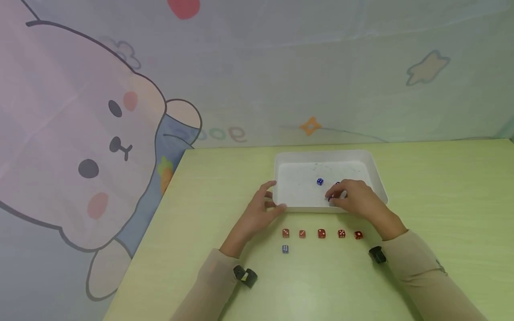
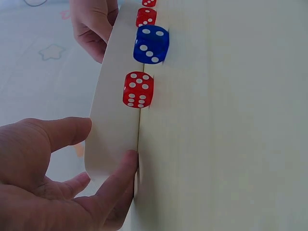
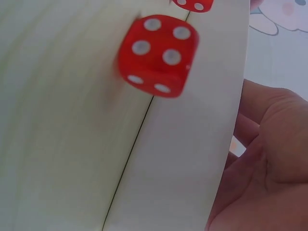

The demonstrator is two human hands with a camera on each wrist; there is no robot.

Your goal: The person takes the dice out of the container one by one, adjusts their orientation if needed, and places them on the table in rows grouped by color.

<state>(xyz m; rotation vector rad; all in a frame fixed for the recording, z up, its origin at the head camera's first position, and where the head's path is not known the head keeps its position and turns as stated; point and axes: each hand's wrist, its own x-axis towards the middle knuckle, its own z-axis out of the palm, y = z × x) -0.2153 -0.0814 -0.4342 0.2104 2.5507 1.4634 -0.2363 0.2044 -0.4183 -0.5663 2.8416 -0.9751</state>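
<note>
A shallow white tray [image 1: 299, 208] lies on the table, its near left corner gripped between the thumb and fingers of my left hand [image 1: 261, 211]. In the left wrist view those fingers [image 2: 70, 132] sit on the tray's wall. My right hand [image 1: 359, 198] reaches over the near wall and pinches a blue die [image 1: 330, 199] low inside the tray, mostly covered by the fingertips. Another blue die [image 1: 320, 181] lies further back in the tray, and one more [image 1: 337, 183] peeks out behind the right hand. The right wrist view has the tray wall hiding the fingertips.
In front of the tray runs a row of several red dice [image 1: 321, 233]. Below its left end sits a single blue die [image 1: 285, 249]. The pale table [image 1: 441, 200] ends at a cartoon-printed cloth [image 1: 281, 80] behind.
</note>
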